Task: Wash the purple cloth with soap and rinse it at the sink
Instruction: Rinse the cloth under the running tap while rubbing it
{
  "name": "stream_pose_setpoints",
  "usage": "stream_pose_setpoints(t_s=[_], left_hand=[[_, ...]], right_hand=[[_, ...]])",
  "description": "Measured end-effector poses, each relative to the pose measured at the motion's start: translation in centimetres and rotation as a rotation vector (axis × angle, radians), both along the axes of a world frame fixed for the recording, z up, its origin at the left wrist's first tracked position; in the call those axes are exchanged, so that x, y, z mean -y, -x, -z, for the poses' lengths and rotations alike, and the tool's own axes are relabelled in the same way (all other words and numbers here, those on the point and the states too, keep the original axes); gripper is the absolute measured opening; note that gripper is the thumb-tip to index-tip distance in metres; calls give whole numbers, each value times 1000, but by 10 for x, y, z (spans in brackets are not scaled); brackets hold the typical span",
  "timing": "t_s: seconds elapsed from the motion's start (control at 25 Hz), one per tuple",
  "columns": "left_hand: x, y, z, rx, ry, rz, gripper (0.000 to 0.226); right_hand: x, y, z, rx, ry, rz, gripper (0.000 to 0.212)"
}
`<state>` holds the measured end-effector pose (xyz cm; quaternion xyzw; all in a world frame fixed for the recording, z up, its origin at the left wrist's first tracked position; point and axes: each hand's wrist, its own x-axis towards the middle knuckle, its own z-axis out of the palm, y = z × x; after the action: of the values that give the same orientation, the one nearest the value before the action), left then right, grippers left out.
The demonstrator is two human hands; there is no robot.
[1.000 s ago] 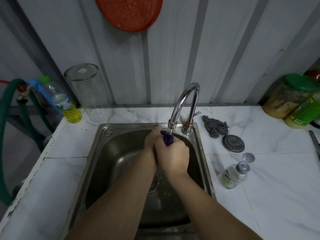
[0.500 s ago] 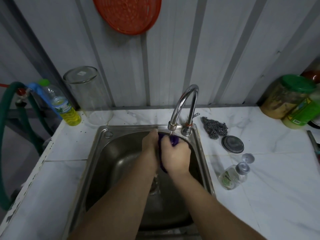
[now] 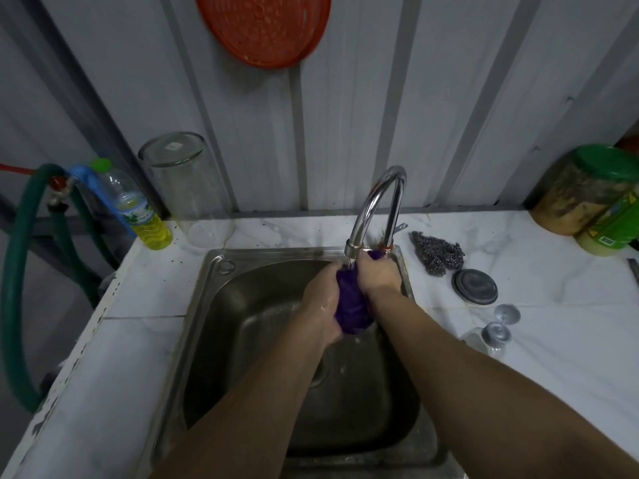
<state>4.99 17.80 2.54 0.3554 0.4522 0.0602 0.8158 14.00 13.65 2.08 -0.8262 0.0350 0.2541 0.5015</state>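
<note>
Since 0.5 s ago, both hands have spread apart and more purple cloth (image 3: pixel 351 305) shows between them. On the counter's left, a plastic bottle (image 3: pixel 140 210) holds yellow liquid low down beside a clear upturned glass jar (image 3: pixel 188 188). Left hand (image 3: pixel 323 299) and right hand (image 3: pixel 378 273) each clench the wet, bunched cloth over the steel sink (image 3: pixel 242 326), its long axis running from under the chrome tap (image 3: pixel 377 209) toward the person. Right: a steel scourer (image 3: pixel 437 252), a green-lidded jar (image 3: pixel 581 191) of brownish contents.
</note>
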Motion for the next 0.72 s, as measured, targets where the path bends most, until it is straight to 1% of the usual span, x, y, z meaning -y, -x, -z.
stream_pose_setpoints(t_s=[0.04, 0.08, 0.12, 0.16, 0.24, 0.28, 0.32, 0.36, 0.52, 0.64, 0.72], left_hand=[[-4, 4, 2, 18, 40, 5, 51], [-10, 9, 3, 43, 69, 11, 60], [-17, 15, 4, 77, 73, 27, 62], [-25, 21, 5, 93, 44, 65, 59], [-36, 31, 4, 94, -16, 205, 53], [-39, 35, 4, 80, -30, 292, 55], [-41, 38, 4, 45, -41, 377, 58], [-42, 39, 3, 24, -43, 455, 57], [-39, 32, -1, 17, -107, 663, 39], [-31, 23, -1, 33, -246, 784, 32], [-21, 18, -2, -10, -394, 773, 23]], right_hand=[[2, -1, 4, -79, -76, 39, 42], [6, -1, 5, -169, -171, 83, 37], [9, -1, 3, -243, -272, 113, 33], [13, -6, 0, -285, -352, 114, 32], [19, -14, -6, -298, -440, 67, 38], [20, -16, -8, -311, -486, 41, 42], [20, -16, -10, -327, -534, 24, 43], [18, -12, -13, -329, -570, 11, 40], [13, 10, -12, -329, -694, -32, 21], [13, 18, -10, -357, -735, -6, 11], [11, 18, -14, -328, -721, 97, 10]])
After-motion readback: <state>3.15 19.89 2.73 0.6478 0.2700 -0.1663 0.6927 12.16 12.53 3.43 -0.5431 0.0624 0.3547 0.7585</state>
